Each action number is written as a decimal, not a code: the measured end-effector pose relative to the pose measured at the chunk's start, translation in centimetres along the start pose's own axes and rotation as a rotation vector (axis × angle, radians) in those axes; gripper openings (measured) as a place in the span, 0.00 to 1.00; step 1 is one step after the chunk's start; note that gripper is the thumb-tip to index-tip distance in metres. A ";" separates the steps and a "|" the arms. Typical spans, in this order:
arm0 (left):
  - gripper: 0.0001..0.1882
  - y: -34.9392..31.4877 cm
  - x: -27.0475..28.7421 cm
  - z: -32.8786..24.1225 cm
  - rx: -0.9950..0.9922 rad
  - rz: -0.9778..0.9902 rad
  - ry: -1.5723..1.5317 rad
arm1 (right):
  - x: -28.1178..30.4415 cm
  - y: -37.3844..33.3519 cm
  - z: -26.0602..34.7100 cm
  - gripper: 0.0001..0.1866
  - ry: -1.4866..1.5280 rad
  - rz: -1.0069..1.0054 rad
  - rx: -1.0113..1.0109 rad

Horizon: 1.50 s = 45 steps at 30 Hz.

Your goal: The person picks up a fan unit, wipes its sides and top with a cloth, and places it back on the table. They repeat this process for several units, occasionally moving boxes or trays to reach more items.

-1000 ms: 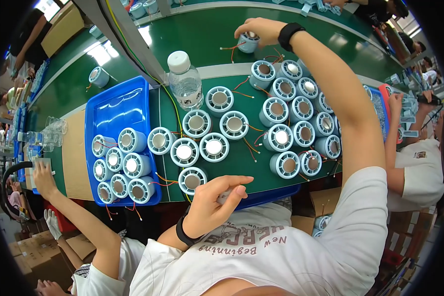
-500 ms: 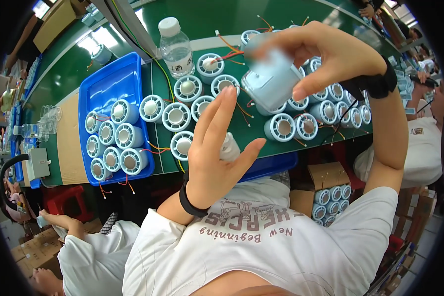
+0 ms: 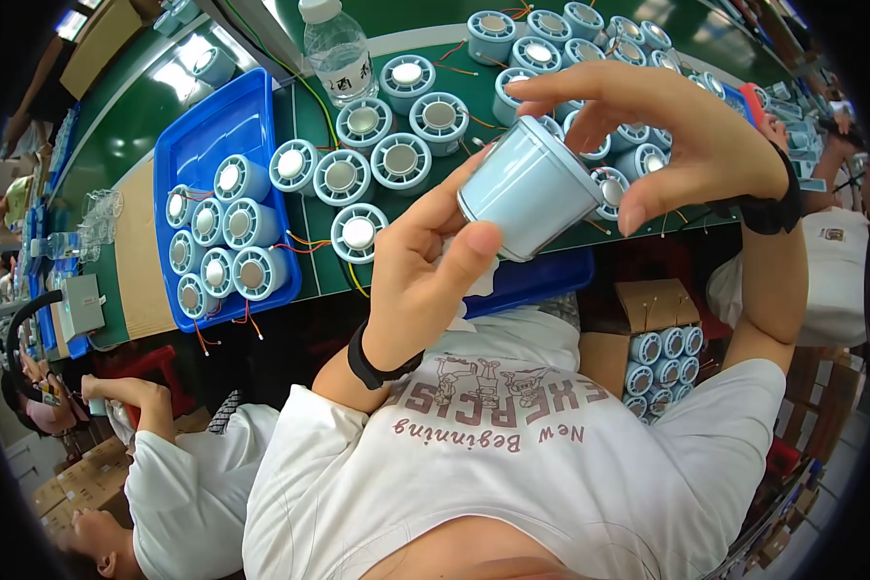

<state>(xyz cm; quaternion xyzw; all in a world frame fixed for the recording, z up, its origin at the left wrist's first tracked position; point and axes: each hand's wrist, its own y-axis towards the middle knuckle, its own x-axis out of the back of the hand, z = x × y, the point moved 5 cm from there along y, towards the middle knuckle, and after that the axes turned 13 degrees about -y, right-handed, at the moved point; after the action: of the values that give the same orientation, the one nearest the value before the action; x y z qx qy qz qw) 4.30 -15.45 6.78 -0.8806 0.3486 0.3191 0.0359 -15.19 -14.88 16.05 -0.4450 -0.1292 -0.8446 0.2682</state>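
A light-blue cylindrical motor housing (image 3: 532,188) is held tilted over the table's front edge. My left hand (image 3: 420,275) grips its left end, thumb on the near side and fingers behind. Some white cloth or tissue (image 3: 481,282) shows under that thumb. My right hand (image 3: 681,140) arches around the housing's right end, fingers and thumb spread apart and seemingly not pressing on it. Just beyond my left hand stand several similar round motors (image 3: 401,161) with slotted rims and silvery centres, some with thin coloured wires.
A blue tray (image 3: 217,111) with several motors lies at the left. Near it stands a clear bottle (image 3: 340,63) with a white cap. More motors (image 3: 541,53) crowd the table's right side. A cardboard box (image 3: 655,300) of motors sits below, at the right. Another person (image 3: 198,483) sits at lower left.
The housing has passed from my right hand into my left and now shows its smooth side. My right hand has loosened its hold. The view has shifted slightly.
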 end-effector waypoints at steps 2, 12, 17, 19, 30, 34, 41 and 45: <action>0.28 -0.1 -0.1 0.3 0.076 0.034 -0.142 | -0.3 -0.3 0.5 0.46 -0.093 -0.089 0.100; 0.20 -1.4 1.5 2.4 0.434 -0.126 0.025 | -0.5 -0.9 0.6 0.37 -0.290 -0.022 -0.036; 0.13 -2.2 1.9 1.8 0.273 -0.001 0.563 | -1.8 0.6 -1.7 0.35 -0.642 -0.157 -0.127; 0.12 -2.5 2.3 1.4 0.281 -0.008 0.599 | -3.4 1.9 -1.5 0.35 -0.665 -0.108 -0.107; 0.25 -4.1 5.3 -3.1 -0.228 -0.242 0.212 | -8.5 4.1 -1.3 0.34 -0.847 -0.166 -0.045; 0.32 -6.3 6.0 -4.3 -0.196 -0.381 0.767 | -7.0 3.8 2.4 0.30 -0.668 -0.369 0.024; 0.35 -5.6 8.4 0.3 -0.413 -0.524 1.396 | -10.8 3.8 4.6 0.27 -0.441 -0.358 -0.075; 0.34 -6.3 10.0 0.2 -0.244 -0.528 1.039 | -13.2 3.5 4.6 0.28 -0.372 -0.358 -0.048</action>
<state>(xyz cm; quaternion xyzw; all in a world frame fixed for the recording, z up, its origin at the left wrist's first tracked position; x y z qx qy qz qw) 13.72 -16.55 -0.22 -0.9760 0.0506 -0.1354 -0.1627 -4.02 -11.17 7.74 -0.5687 -0.2331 -0.7852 0.0754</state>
